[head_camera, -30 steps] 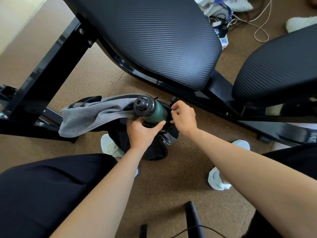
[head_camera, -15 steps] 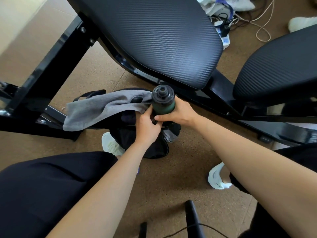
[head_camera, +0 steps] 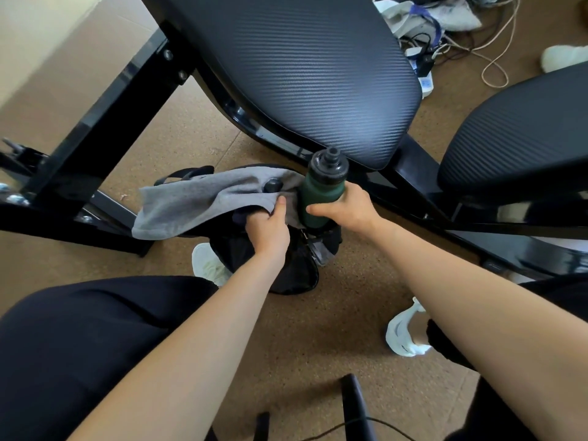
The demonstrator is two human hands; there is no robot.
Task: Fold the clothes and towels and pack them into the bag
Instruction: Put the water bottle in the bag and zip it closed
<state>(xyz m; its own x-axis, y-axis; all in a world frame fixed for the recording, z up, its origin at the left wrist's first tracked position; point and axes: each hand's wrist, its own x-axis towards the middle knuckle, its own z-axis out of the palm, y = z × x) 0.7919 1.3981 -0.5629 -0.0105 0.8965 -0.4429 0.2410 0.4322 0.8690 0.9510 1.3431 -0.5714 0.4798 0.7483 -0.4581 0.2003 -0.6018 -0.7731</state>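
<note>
Wrapping the right hand (head_camera: pixel 345 207) around the lower body of the green bottle (head_camera: pixel 322 189), fingers curled, holding it upright at frame centre, black cap just under the bench pad (head_camera: pixel 302 74). Pinching the grey towel (head_camera: pixel 203 202) edge with the left hand (head_camera: pixel 267 232), thumb on top, fingers tucked beneath. Reaching both bare forearms up from the lower frame. Letting the towel hang leftward across the black bag (head_camera: pixel 296 275), standing on the brown floor (head_camera: pixel 334 329) beside a white shoe (head_camera: pixel 206 265).

Brown cork floor (head_camera: pixel 318 338), black padded bench (head_camera: pixel 305 68)
</note>
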